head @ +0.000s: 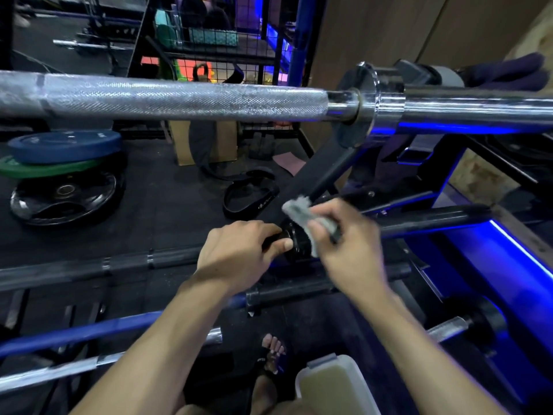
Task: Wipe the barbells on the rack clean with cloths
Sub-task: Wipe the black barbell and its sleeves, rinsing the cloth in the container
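On the rack, black barbell collar, left hand gripping shaft, right hand pinching grey cloth.

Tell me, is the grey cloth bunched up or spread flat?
Bunched up. The right hand grips the grey cloth crumpled against the black barbell collar, one corner sticking up.

— What is lying on the floor over there?

— Black rubber flooring is covering the ground, and a stack of weight plates is sitting on it at the left, blue on top, then green, then black. A black belt is lying near the middle.

— And behind?

— A wire-mesh shelf is standing at the back. Brown wall panels are rising on the right, and blue strip light is glowing low along that side.
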Action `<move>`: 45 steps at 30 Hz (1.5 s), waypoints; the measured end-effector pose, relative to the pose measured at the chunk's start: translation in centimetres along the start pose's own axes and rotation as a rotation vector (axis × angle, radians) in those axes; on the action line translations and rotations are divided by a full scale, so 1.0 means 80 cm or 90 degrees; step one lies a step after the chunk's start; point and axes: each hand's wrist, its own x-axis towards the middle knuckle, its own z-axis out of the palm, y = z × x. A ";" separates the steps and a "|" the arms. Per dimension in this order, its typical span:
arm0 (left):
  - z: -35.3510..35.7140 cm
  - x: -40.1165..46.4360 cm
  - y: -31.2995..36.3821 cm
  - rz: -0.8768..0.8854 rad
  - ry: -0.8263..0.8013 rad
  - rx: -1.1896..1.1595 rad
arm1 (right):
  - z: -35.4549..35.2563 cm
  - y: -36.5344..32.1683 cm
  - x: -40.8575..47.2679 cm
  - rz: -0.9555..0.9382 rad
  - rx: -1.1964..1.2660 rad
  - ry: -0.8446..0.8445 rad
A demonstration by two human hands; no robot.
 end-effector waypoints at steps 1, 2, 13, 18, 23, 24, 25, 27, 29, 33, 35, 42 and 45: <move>0.000 0.000 0.000 -0.003 0.001 0.004 | 0.007 -0.005 -0.007 -0.029 -0.032 -0.023; -0.001 0.000 0.000 -0.006 0.004 0.005 | 0.010 -0.008 -0.011 -0.061 -0.056 -0.034; -0.001 -0.001 0.002 -0.001 0.007 -0.005 | 0.001 0.001 -0.003 -0.079 -0.053 -0.034; -0.001 0.001 0.000 -0.033 0.000 0.016 | 0.008 -0.010 0.000 -0.108 -0.089 -0.093; 0.000 0.000 0.003 -0.012 -0.013 -0.004 | -0.015 0.001 0.039 0.060 -0.041 -0.018; -0.001 0.000 0.002 -0.006 -0.025 -0.006 | -0.013 -0.001 0.042 0.063 -0.039 -0.040; -0.002 -0.001 0.001 0.005 -0.035 -0.008 | -0.011 -0.004 0.042 0.055 -0.039 -0.074; -0.004 -0.003 -0.003 0.035 -0.048 0.000 | -0.005 -0.009 0.038 0.049 -0.043 -0.135; -0.006 -0.005 -0.005 0.046 -0.051 0.011 | -0.002 -0.015 0.031 0.051 -0.054 -0.142; -0.005 -0.004 -0.001 0.016 -0.003 -0.001 | 0.003 -0.021 0.018 -0.113 -0.103 -0.158; -0.003 -0.003 0.001 0.023 0.005 -0.007 | -0.002 -0.014 0.028 -0.073 -0.133 -0.128; -0.002 -0.007 0.004 -0.004 0.037 -0.023 | 0.009 -0.008 0.007 -0.133 -0.142 -0.071; 0.001 -0.010 0.003 -0.003 0.043 -0.014 | 0.009 -0.008 0.004 -0.094 -0.136 -0.004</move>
